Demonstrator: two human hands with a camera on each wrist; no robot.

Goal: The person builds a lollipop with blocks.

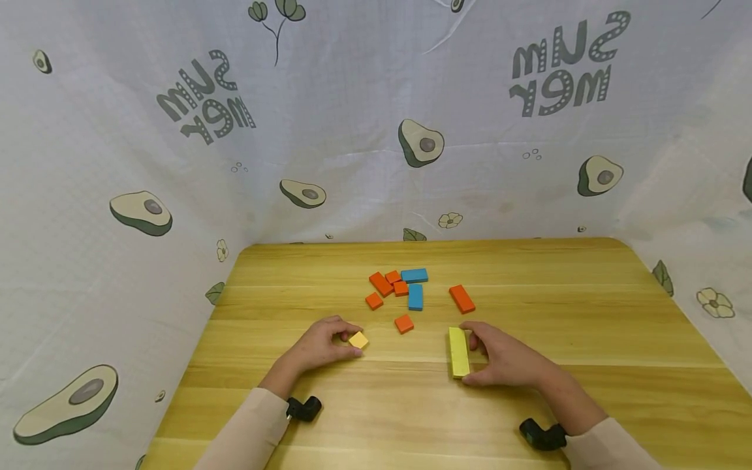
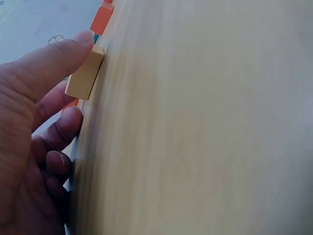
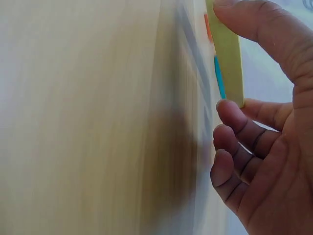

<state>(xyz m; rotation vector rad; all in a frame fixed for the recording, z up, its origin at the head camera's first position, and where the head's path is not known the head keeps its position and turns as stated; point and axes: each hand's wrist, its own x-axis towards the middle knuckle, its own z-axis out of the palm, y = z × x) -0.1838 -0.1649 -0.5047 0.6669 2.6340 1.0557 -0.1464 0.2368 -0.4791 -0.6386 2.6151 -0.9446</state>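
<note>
Table (image 1: 411, 424): near edge cropped | left hand (image 1: 317, 343): small yellow block (image 1: 358, 340) part-hidden

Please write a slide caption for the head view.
Left hand pinches a small yellow block, right hand holds a long yellow block; orange blocks and blue blocks lie beyond.

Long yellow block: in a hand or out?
In: the head view shows the right hand pinching the long yellow block by its near and far ends.

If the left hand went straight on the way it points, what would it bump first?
Probably the frontmost orange square block, ahead of the small yellow block the left hand pinches, though the hand's height above the table is unclear.
</note>
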